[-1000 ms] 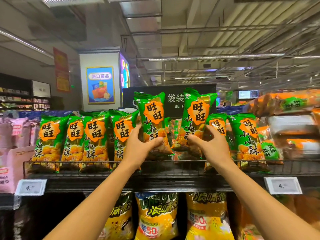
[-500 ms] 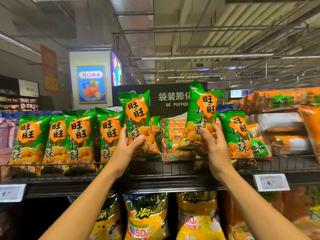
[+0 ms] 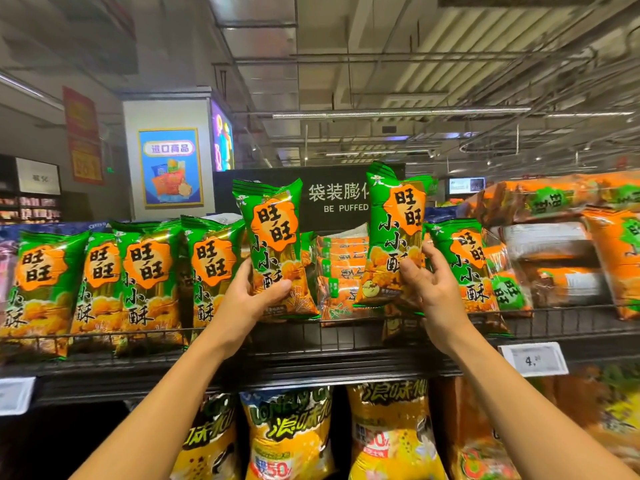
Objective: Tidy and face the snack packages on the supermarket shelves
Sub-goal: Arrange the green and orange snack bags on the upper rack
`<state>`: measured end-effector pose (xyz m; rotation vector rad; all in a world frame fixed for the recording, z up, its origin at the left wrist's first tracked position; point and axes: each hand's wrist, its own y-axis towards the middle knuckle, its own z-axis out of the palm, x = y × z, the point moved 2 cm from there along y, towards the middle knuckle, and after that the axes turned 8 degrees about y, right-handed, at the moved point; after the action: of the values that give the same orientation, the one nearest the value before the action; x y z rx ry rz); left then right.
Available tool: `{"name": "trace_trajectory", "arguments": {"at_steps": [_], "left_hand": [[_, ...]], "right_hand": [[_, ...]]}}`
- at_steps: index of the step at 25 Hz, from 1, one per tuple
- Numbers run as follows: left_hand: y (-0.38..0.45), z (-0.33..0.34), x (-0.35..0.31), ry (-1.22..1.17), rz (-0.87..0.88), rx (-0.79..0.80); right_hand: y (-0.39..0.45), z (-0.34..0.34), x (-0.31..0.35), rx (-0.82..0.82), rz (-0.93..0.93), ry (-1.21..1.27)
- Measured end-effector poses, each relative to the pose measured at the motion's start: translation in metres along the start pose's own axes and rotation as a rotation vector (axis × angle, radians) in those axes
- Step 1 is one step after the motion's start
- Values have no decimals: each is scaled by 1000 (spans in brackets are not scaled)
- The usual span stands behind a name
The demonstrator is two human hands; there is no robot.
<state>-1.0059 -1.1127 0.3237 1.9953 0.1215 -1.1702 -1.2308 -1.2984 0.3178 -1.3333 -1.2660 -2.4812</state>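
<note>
Green snack packages with orange labels stand in a row on the top wire shelf (image 3: 311, 341). My left hand (image 3: 249, 299) grips one green package (image 3: 273, 237) by its lower part and holds it upright above the shelf front. My right hand (image 3: 433, 282) grips a second green package (image 3: 394, 230), raised higher and tilted slightly. Between the two lies a gap showing orange packages (image 3: 339, 268) stacked flat at the back. More green packages stand to the left (image 3: 149, 271) and one to the right (image 3: 464, 265).
Orange and clear-wrapped multipacks (image 3: 554, 254) fill the shelf's right end. Yellow bags (image 3: 287, 434) hang on the shelf below. Price tags (image 3: 531, 358) clip to the shelf edge. A black aisle sign (image 3: 332, 199) stands behind, and a pillar with a blue poster (image 3: 169, 168) is at back left.
Both hands lifted their green packages and spread them apart, opening a gap over the orange packs; the right package rose higher. The camera view shifted right.
</note>
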Motion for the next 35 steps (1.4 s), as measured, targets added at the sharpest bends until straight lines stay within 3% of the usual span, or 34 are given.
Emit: {"name": "trace_trajectory", "arguments": {"at_steps": [11,17,35], "left_hand": [[4,3,3,-100,-18,169],[10,0,10,-151,-36,225],[1,-5,1,-77,11,255]], "right_hand": [[-5,-1,-2,-52,-78,-96],[-2,-7,-8,-42,-11,-91],[-9,-8,3,162,78,-205]]}}
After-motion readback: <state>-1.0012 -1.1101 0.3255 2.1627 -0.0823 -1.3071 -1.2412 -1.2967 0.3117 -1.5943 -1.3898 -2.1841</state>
